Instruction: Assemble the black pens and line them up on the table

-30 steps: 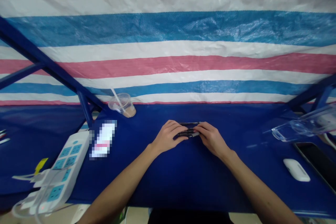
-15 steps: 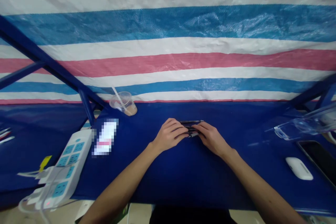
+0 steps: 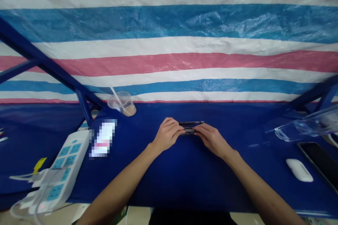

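Observation:
In the head view, several dark pens (image 3: 189, 131) lie side by side across the blue tabletop (image 3: 179, 175), between my two hands. My left hand (image 3: 168, 133) is closed over their left ends, thumb toward me. From the other side, my right hand (image 3: 210, 136) pinches the right ends. The farthest pen (image 3: 192, 123) sits a little apart from the nearer ones, with a gap showing between them. My fingers cover the tips, so how many pens each hand grips is hard to make out.
A plastic cup with a straw (image 3: 126, 104) stands at the back left, near a blurred-out bright rectangle (image 3: 104, 137). A white power strip (image 3: 63, 168) lies along the left edge. To the right are a clear plastic container (image 3: 298, 129), a white earbud case (image 3: 299, 170) and a phone (image 3: 319, 161).
My left hand has shifted slightly left, uncovering more of the pens. The near pens now lie closer together and straighter. My right hand has barely moved.

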Available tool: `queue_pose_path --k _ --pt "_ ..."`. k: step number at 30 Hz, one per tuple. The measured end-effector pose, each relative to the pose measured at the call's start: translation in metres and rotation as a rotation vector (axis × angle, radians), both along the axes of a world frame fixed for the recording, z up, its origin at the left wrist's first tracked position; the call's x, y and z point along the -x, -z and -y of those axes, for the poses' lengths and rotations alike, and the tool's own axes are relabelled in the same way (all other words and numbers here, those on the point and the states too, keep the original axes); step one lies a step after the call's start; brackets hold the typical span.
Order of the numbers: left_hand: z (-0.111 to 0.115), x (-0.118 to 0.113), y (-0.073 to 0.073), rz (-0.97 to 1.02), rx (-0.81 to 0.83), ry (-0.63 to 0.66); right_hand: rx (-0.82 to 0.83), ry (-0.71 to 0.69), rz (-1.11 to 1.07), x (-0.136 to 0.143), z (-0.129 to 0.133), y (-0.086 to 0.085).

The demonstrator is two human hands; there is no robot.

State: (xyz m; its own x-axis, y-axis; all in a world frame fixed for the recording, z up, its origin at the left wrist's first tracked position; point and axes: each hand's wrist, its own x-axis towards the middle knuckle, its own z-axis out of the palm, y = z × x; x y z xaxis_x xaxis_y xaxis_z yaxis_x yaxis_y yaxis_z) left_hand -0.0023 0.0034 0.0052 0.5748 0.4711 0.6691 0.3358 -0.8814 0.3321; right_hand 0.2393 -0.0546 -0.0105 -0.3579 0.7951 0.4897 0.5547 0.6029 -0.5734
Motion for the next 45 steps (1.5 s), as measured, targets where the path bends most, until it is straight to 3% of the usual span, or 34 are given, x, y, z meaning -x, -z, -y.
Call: queue_pose_path --k 10,15,23,32,45 --pt "0.0 -0.001 0.0 -0.067 0.095 -0.094 -0.048 0.054 -0.037 0.01 0.003 0.002" --pt "0.0 0.002 -0.002 -0.081 0.185 -0.036 -0.023 0.051 -0.016 0.009 0.002 0.003" --pt "0.003 -0.002 0.0 -0.086 0.118 0.074 -0.035 0.027 0.005 0.008 0.001 0.004" --pt "0.0 -0.001 0.001 -0.147 0.07 -0.051 -0.025 0.02 -0.034 0.014 0.003 0.003" --pt "-0.008 0.007 0.0 -0.022 0.078 -0.149 -0.149 0.234 0.007 -0.009 -0.009 0.006"
